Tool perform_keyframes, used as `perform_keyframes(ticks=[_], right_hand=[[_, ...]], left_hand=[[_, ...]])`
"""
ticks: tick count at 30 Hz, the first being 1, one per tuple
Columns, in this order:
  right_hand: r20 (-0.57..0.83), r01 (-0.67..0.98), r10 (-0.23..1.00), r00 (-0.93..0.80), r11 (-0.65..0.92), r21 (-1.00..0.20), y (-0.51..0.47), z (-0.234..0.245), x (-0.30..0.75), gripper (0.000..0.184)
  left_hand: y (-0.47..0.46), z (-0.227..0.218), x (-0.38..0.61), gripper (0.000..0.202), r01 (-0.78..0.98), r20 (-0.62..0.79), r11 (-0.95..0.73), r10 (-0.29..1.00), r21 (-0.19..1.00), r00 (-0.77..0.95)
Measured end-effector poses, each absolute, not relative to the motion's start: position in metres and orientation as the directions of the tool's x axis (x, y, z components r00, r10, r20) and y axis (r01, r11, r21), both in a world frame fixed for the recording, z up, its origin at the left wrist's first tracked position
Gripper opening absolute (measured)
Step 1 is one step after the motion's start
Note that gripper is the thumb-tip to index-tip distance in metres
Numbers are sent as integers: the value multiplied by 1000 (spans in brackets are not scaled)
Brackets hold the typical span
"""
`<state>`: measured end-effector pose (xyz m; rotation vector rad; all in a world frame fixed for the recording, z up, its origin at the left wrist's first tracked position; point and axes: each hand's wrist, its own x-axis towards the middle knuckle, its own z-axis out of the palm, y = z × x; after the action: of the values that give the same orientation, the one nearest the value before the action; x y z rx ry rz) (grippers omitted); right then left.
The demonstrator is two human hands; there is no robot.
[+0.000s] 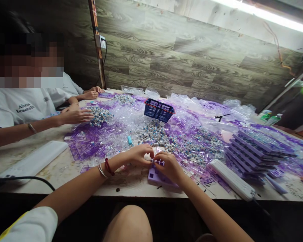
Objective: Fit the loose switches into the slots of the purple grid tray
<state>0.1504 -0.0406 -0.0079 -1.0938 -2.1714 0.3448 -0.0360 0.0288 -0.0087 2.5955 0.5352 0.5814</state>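
Note:
Near the table's front edge is a purple plastic block with square recesses. My left hand comes in from the left, its thumb and fingertips pinched over the block's far end. Close against it, my right hand is also closed, fingertips bent down onto the block's upper side. Whatever small piece lies between the fingertips is too small and covered to make out. Just beyond my hands spreads a pile of small white-and-blue parts. The right hand hides much of the block.
A dark blue basket stands behind the pile. Purple plastic frames and clear pieces litter the table. Stacked purple trays rise at right, beside a white power strip. A long white case lies left, near a co-worker's hands.

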Motion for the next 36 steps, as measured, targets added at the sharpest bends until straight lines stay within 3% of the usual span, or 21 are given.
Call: perform_keyframes(ticks=[14, 24, 31, 36], right_hand=[[436, 585, 795, -422, 606, -539, -39, -7, 151, 20], [297, 601, 886, -356, 460, -654, -26, -7, 155, 23], [223, 657, 879, -421, 465, -594, -25, 5, 152, 21], [202, 720, 862, -464, 500, -480, -22, 9, 146, 22]], left_hand=[[29, -11, -34, 5, 302, 314, -810, 497, 503, 809], [32, -17, -33, 6, 281, 305, -796, 493, 536, 815], [35, -18, -33, 8, 270, 272, -802, 464, 532, 843], [37, -16, -32, 8, 288, 204, -762, 478, 581, 854]])
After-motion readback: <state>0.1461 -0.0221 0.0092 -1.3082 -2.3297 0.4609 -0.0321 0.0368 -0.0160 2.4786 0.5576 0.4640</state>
